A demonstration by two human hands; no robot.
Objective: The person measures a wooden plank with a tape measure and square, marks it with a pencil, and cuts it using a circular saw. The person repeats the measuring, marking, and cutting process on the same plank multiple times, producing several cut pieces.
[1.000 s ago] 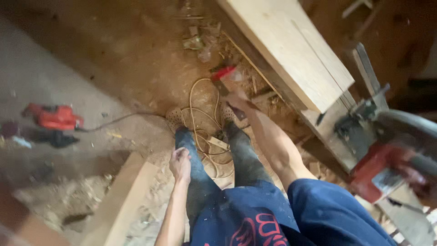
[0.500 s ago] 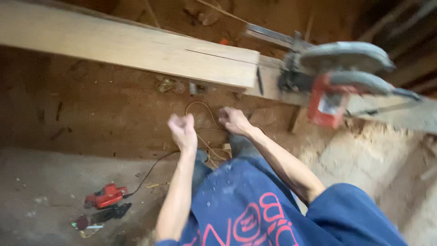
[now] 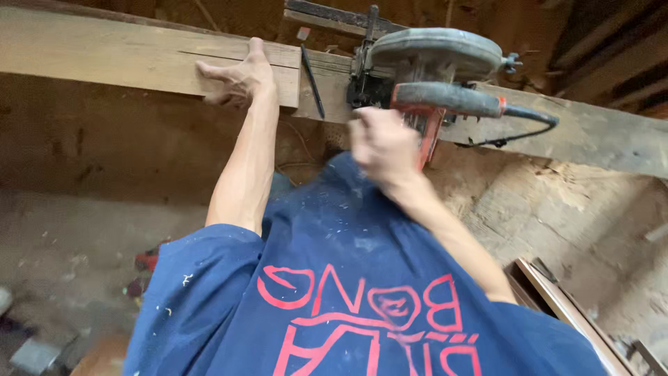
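Left grip spread flat on plank; right grip blurred, state unclear, just below saw.

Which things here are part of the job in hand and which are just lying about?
In hand: wooden plank under the left hand; circular saw near the right hand; pencil on the plank.
Lying about: red tool on the floor; wood strips at lower right.

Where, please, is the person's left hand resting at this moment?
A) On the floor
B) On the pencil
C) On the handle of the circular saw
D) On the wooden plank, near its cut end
D: the left hand lies flat on the wooden plank, apart from the circular saw.
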